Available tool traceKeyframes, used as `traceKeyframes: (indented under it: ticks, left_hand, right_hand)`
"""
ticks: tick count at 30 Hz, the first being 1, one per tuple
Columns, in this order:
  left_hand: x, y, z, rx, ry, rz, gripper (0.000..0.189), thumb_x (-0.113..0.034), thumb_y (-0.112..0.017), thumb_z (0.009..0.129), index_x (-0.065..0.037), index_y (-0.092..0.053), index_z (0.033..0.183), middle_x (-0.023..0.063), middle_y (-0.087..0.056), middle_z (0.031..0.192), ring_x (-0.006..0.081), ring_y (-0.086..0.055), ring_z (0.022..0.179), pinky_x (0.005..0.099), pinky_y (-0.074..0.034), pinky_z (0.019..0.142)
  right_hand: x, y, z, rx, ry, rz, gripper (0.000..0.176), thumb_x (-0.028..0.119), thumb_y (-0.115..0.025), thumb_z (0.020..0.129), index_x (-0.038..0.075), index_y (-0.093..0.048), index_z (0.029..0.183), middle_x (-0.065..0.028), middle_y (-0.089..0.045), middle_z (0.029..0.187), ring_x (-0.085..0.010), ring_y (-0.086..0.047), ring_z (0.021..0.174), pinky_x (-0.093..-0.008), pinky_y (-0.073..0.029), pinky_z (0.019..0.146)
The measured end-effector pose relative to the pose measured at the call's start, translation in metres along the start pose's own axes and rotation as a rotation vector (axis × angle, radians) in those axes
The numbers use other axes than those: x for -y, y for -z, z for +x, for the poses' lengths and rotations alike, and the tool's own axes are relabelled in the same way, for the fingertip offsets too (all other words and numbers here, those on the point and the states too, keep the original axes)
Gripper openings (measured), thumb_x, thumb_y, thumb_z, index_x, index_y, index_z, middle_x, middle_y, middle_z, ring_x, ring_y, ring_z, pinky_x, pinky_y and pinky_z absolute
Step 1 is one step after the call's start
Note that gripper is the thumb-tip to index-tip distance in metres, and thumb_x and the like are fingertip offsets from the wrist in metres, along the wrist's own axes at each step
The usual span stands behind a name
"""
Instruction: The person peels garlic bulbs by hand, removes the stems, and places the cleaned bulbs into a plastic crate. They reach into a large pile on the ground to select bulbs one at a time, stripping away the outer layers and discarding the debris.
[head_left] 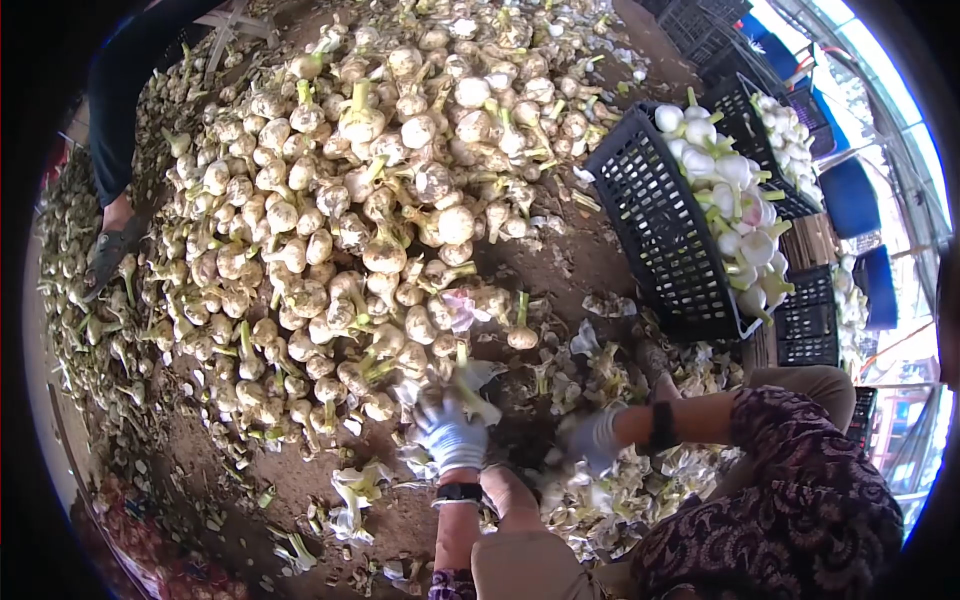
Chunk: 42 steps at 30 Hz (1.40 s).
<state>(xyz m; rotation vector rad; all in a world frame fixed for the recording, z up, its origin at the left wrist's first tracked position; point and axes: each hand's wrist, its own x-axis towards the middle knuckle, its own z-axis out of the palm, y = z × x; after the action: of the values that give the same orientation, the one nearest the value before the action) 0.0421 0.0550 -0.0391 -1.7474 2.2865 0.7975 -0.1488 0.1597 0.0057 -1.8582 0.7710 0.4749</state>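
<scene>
My left hand (452,437), in a white and blue glove, is at the near edge of a big heap of garlic bulbs (385,250). Its fingers reach out apart toward the nearest bulbs, slightly blurred; no bulb shows clearly in its grasp. Beside the fingertips is a loose pale garlic leaf (478,385). My right hand (594,440), gloved too, hangs above the peeled skins (600,500) to the right. Motion smears its fingers, so whether it holds anything is hidden. Many bulbs in the heap are soil-stained and keep short green stems.
A black plastic crate (670,230) heaped with cleaned white garlic (735,185) stands at the right. More filled crates (805,315) and blue containers (850,200) are behind it. Another person's leg (115,120) and shoe (112,255) are at the far left.
</scene>
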Motion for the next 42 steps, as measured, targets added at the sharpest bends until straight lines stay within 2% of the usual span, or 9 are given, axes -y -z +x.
traceKeyframes:
  ticks: [2,4,9,11,14,18,22,35,42]
  left_hand:
    - [-0.008,-0.034,-0.003,0.140,-0.305,0.056,0.067,-0.035,-0.064,0.072,-0.020,-0.040,0.132,0.0218,-0.035,0.137,0.0395,-0.027,0.129,0.0569,-0.031,0.099]
    - [-0.040,-0.047,-0.016,0.660,-0.486,0.312,0.066,-0.040,-0.064,0.072,-0.015,-0.045,0.131,0.0198,-0.041,0.134,0.0370,-0.044,0.118,0.0521,-0.039,0.094]
    - [-0.023,-0.032,-0.035,1.048,-0.832,-0.486,0.044,-0.030,-0.064,0.079,-0.008,-0.057,0.117,0.0155,-0.057,0.120,0.0304,-0.055,0.109,0.0420,-0.047,0.085]
    - [-0.014,-0.008,-0.034,0.971,-0.256,-1.088,0.041,-0.019,-0.068,0.075,-0.003,-0.059,0.112,0.0171,-0.060,0.110,0.0304,-0.060,0.095,0.0361,-0.050,0.078]
    - [-0.018,0.009,-0.020,0.190,-0.128,-0.702,0.043,-0.014,-0.068,0.079,0.000,-0.053,0.117,0.0114,-0.061,0.100,0.0192,-0.060,0.086,0.0307,-0.050,0.074]
    - [-0.034,0.018,-0.006,0.261,-0.062,-1.538,0.055,-0.001,-0.067,0.077,0.000,-0.041,0.125,0.0068,-0.056,0.104,0.0155,-0.056,0.088,0.0264,-0.049,0.077]
    - [-0.017,0.023,-0.006,0.236,0.132,-1.884,0.040,-0.004,-0.060,0.083,-0.001,-0.047,0.120,0.0080,-0.057,0.104,0.0197,-0.061,0.087,0.0312,-0.054,0.073]
    - [-0.014,0.033,-0.011,0.032,-0.112,-1.137,0.051,0.000,-0.071,0.073,0.003,-0.047,0.117,0.0097,-0.060,0.102,0.0130,-0.058,0.089,0.0264,-0.049,0.078]
    - [-0.015,0.036,-0.015,-0.167,-0.192,-0.920,0.049,-0.003,-0.075,0.069,0.004,-0.052,0.111,0.0105,-0.063,0.095,0.0147,-0.061,0.085,0.0282,-0.050,0.076]
  right_hand:
    - [-0.023,0.041,-0.010,-0.289,-0.217,0.088,0.022,0.026,-0.056,0.079,0.011,-0.066,0.093,-0.0114,-0.066,0.074,-0.0303,-0.063,0.066,-0.0386,-0.052,0.065]
    - [-0.042,0.068,-0.016,-0.732,-0.534,0.080,0.025,0.024,-0.056,0.079,0.015,-0.064,0.101,-0.0141,-0.065,0.089,-0.0306,-0.063,0.075,-0.0402,-0.051,0.069]
    - [-0.057,0.098,0.013,-0.626,-0.781,0.078,0.049,0.017,-0.060,0.076,0.019,-0.051,0.124,-0.0130,-0.063,0.105,-0.0317,-0.061,0.093,-0.0390,-0.050,0.079]
    - [-0.077,0.092,0.028,-0.639,-0.756,0.071,0.050,0.017,-0.061,0.076,0.018,-0.050,0.124,-0.0140,-0.063,0.103,-0.0324,-0.062,0.092,-0.0394,-0.050,0.079]
    - [-0.032,0.103,0.012,-0.804,-0.561,0.133,0.048,0.016,-0.062,0.076,0.017,-0.051,0.123,-0.0142,-0.063,0.098,-0.0328,-0.062,0.089,-0.0392,-0.051,0.077]
    - [0.000,0.097,0.020,-0.808,-0.505,0.043,0.049,0.026,-0.069,0.073,0.016,-0.052,0.118,-0.0128,-0.063,0.094,-0.0326,-0.063,0.084,-0.0407,-0.052,0.072]
    - [-0.011,0.097,0.016,-1.130,-0.001,1.294,0.048,0.003,-0.071,0.073,0.007,-0.051,0.117,-0.0065,-0.063,0.098,-0.0158,-0.063,0.090,-0.0306,-0.053,0.072]
    - [0.003,0.125,0.024,-0.870,-0.325,1.329,0.036,0.013,-0.070,0.080,0.005,-0.056,0.112,0.0017,-0.059,0.091,-0.0055,-0.052,0.083,-0.0229,-0.045,0.074]
    - [-0.005,0.101,0.041,-1.098,-0.094,1.312,0.025,0.006,-0.066,0.078,0.000,-0.060,0.102,-0.0025,-0.063,0.088,-0.0079,-0.055,0.080,-0.0254,-0.047,0.073]
